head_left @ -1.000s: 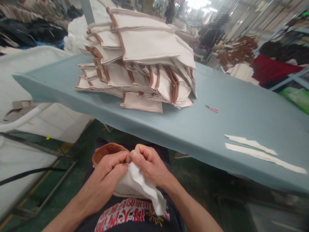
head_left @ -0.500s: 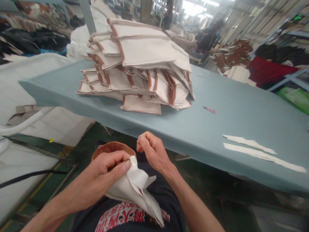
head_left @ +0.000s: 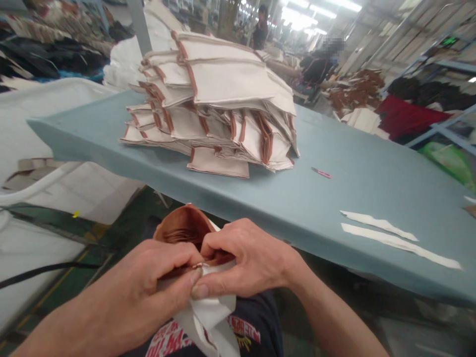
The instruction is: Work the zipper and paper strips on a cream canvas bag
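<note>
Close to my body I hold a fabric piece point(head_left: 211, 310), off-white on one side with a brown side showing at its far end. My left hand point(head_left: 159, 277) pinches its edge between thumb and fingers. Right beside it, my right hand point(head_left: 247, 260) grips the same edge, thumb on the white cloth and fingers curled into the brown part. The two thumbs almost meet. Beyond the hands the brown lining point(head_left: 186, 223) bulges open like a pouch. Part of the cloth is hidden under my hands.
A blue-grey table point(head_left: 290, 198) stands ahead, with a tall stack of off-white, brown-edged fabric pieces point(head_left: 230, 82). To its right lie small pink thread snips point(head_left: 322, 173) and two off-white strips point(head_left: 397, 244). White bins point(head_left: 92, 193) stand at left. A person point(head_left: 316, 67) sits in the background.
My right hand has come down and left from above the table edge and taken hold of the cloth beside my left hand. The brown part now stands higher and wider open.
</note>
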`<act>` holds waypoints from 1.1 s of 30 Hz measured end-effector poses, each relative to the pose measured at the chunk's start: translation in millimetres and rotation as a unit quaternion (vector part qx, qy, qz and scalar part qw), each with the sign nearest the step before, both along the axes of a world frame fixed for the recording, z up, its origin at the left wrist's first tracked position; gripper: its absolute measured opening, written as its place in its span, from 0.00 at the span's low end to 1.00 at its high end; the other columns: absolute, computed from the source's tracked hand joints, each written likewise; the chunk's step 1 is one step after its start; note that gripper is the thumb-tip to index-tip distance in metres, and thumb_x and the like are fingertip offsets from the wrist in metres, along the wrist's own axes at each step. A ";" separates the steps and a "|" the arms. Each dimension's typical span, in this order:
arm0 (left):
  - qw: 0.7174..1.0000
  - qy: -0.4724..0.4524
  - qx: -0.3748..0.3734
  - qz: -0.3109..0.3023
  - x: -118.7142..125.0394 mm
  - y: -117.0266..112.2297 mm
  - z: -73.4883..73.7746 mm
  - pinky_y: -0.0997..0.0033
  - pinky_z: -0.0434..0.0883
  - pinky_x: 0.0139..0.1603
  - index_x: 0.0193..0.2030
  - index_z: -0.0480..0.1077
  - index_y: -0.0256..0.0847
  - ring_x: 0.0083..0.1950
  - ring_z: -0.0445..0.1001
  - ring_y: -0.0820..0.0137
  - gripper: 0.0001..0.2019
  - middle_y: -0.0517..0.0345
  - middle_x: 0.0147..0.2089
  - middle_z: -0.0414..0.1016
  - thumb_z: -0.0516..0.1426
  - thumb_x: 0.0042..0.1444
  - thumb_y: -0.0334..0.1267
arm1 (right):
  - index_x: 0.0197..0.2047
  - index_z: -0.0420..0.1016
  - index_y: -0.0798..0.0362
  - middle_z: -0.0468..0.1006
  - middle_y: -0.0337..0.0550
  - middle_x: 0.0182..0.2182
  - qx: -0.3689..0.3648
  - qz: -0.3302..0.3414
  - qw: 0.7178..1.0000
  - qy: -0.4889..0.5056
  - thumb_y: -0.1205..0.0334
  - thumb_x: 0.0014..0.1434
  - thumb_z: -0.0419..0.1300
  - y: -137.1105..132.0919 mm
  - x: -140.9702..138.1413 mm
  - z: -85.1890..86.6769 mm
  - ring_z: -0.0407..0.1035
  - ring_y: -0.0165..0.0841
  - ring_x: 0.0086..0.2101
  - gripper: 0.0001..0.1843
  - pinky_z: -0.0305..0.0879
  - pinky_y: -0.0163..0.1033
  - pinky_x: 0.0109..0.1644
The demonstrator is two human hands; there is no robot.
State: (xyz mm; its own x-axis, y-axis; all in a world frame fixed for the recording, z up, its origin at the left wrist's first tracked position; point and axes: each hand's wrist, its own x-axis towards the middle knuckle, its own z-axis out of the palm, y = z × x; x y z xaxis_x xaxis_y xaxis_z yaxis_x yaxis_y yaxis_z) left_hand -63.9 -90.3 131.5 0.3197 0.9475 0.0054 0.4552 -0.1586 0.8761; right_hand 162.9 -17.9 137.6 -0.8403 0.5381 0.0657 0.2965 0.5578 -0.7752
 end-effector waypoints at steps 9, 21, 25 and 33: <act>0.999 0.013 0.032 -0.023 -4.3 6.9 -5.0 0.79 0.66 0.24 0.31 0.80 0.49 0.23 0.74 0.73 0.14 0.68 0.25 0.80 0.61 0.70 0.41 | 0.37 0.80 0.49 0.79 0.35 0.30 -0.055 -0.002 0.998 0.010 0.45 0.77 0.64 2.5 3.1 0.6 0.69 0.31 0.30 0.20 0.58 0.35 0.36; 0.954 0.106 0.277 -0.034 2.5 8.0 -20.0 0.76 0.76 0.32 0.42 0.76 0.48 0.25 0.81 0.72 0.17 0.67 0.30 0.83 0.51 0.84 0.42 | 0.32 0.77 0.52 0.68 0.31 0.25 -0.214 -0.022 0.974 0.076 0.60 0.67 0.66 3.6 7.7 -28.1 0.60 0.26 0.26 0.10 0.55 0.30 0.30; 0.924 0.144 0.343 -0.084 0.3 6.7 -31.7 0.74 0.74 0.31 0.49 0.71 0.47 0.29 0.81 0.71 0.17 0.64 0.33 0.81 0.43 0.87 0.37 | 0.33 0.77 0.54 0.71 0.33 0.27 -0.340 -0.027 0.934 0.101 0.53 0.61 0.71 5.2 7.4 -41.2 0.60 0.27 0.28 0.14 0.59 0.31 0.31; 0.880 0.231 0.385 -0.154 -15.2 10.7 -38.6 0.75 0.82 0.45 0.59 0.71 0.42 0.41 0.87 0.68 0.20 0.57 0.44 0.86 0.44 0.75 0.21 | 0.33 0.77 0.54 0.70 0.33 0.26 -0.480 -0.082 0.862 0.142 0.47 0.55 0.69 0.1 2.0 -45.6 0.57 0.26 0.26 0.17 0.55 0.33 0.30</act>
